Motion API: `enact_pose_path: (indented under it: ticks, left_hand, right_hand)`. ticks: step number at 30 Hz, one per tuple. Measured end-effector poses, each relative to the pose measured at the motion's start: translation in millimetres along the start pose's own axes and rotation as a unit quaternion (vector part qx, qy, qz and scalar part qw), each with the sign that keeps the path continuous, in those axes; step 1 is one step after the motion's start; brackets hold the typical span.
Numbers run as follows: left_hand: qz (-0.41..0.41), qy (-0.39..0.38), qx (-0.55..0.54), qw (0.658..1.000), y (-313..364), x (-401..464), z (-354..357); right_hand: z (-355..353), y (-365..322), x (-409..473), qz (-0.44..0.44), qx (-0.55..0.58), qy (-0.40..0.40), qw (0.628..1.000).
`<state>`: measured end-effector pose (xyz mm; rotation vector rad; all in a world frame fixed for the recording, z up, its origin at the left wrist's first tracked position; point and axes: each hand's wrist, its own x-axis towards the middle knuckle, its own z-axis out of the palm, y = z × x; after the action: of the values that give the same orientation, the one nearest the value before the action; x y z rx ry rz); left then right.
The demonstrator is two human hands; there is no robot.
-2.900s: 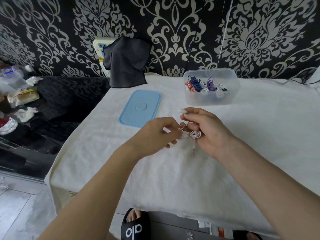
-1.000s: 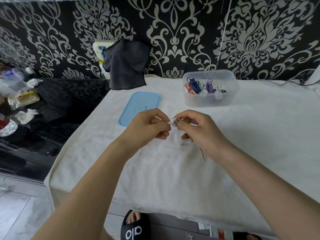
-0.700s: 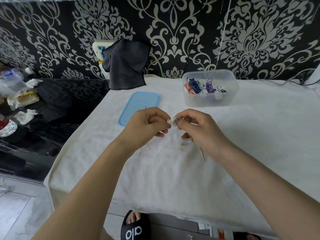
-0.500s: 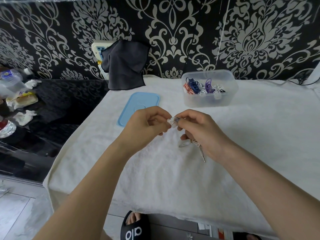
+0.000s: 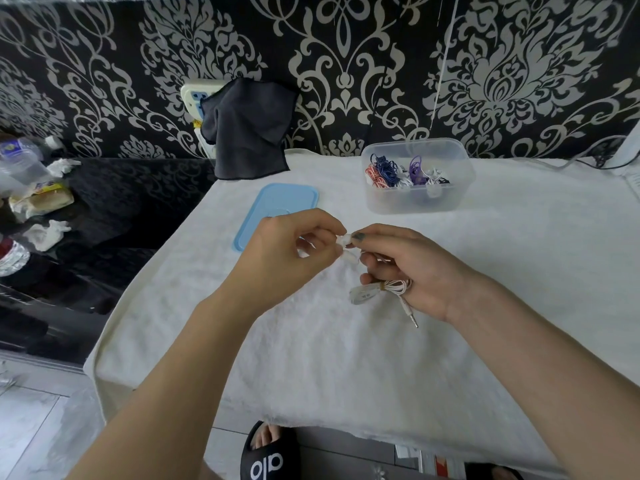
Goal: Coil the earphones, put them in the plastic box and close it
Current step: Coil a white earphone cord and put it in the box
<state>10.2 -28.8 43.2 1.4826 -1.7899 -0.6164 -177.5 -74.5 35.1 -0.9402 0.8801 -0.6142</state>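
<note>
Over the fluffy white towel [image 5: 346, 358], the left hand [image 5: 287, 252] and right hand [image 5: 412, 268] both pinched the thin white earphones [image 5: 393, 287], coil and metal plug dangling under the right palm. The clear plastic box [image 5: 417, 199] stood open beyond, smooth blue lid [image 5: 277, 211] flat beside it.

At the centre of the frame the left hand [image 5: 294, 247] and right hand [image 5: 408, 268] pinch white earphones [image 5: 388, 289] above a white towel [image 5: 346, 358], the coiled cable and plug hanging under the right palm. Upper right stands the open plastic box [image 5: 417, 202] holding coloured earphones; its blue lid [image 5: 277, 202] lies flat to the left.
</note>
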Motion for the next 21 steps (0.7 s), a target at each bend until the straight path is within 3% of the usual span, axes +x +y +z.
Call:
enact_pose_path:
  ticks: [21]
  left_hand:
    - [0.019,-0.016,0.036,0.999,2.3,0.1,-6.7]
  right_hand:
    - [-4.8,0.8,4.2,0.035,-0.003,-0.031,0.999]
